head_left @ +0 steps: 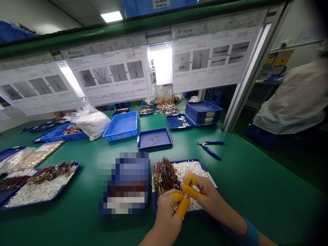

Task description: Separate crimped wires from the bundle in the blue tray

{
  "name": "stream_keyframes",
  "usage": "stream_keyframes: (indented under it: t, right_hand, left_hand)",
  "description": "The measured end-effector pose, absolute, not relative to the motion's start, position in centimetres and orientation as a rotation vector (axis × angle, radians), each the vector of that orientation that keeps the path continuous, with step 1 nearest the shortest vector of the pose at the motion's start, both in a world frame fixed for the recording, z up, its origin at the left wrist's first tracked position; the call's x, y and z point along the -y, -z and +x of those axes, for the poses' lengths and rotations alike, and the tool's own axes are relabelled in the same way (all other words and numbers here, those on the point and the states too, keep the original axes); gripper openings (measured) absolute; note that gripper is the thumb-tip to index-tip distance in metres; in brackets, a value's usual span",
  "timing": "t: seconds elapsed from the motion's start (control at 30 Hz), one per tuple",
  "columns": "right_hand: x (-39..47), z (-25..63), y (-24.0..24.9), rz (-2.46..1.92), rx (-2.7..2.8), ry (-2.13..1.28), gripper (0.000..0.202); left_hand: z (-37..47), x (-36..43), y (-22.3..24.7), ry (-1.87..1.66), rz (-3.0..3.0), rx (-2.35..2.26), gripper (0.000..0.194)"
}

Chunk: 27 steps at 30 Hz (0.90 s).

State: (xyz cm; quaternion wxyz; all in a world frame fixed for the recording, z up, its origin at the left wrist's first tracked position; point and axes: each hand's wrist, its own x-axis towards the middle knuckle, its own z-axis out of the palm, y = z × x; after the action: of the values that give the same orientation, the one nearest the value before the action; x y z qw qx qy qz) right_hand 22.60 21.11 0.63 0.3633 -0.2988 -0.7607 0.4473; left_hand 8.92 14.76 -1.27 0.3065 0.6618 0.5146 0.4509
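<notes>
My left hand (170,208) and my right hand (203,191) meet over the front of a blue tray (154,201). Yellow finger cots cover the thumb and forefinger of each. The fingertips of both hands are pinched close together; a tiny pale bit shows between them, too small to name. Under and behind the hands, short white tubes (191,168) fill the tray's right side. A bundle of red, green and black wires (166,176) with metal ends lies on its left side. The wires' lower part is partly hidden by my left hand.
Blue-handled cutters (211,147) lie at the right. Beyond are a small tray (155,145) with a few wires, a deeper blue bin (121,126) and stacked trays (203,116). More wires and tubes fill a left tray (55,196). A co-worker (164,94) sits opposite.
</notes>
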Motion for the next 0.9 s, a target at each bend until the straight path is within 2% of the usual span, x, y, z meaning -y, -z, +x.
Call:
stream_keyframes:
  t: [0.23,0.33,0.5,0.67,0.73,0.8,0.9]
  right_hand:
    - [-21.2,22.6,-0.3,-0.887,1.969,-1.003,0.046]
    - [-21.2,22.6,-0.2,-0.895,1.954,-0.976,0.047]
    - [-21.8,22.9,-0.1,-0.886,1.961,-0.971,0.043]
    - [-22.9,23.5,0.4,-0.882,1.94,-1.107,0.038]
    - [-23.5,23.8,0.7,-1.012,1.936,-0.963,0.038]
    - [-24.0,24.0,1.0,-1.141,2.016,-0.677,0.037]
    - [-24.5,24.1,1.7,-1.179,2.203,-0.386,0.035]
  left_hand:
    - [8.8,-14.9,0.6,-1.201,1.979,-1.288,0.026]
    - [8.9,-15.0,0.5,-1.289,2.024,-1.264,0.026]
    - [9.1,-14.9,1.0,-1.211,1.958,-1.374,0.022]
    - [8.6,-14.7,0.7,-1.236,1.881,-1.415,0.018]
    - [8.2,-14.8,0.6,-1.258,1.866,-1.438,0.018]
    - [7.9,-14.9,0.5,-1.28,1.887,-1.452,0.018]
    - [7.4,-14.8,0.0,-1.289,2.016,-1.492,0.018]
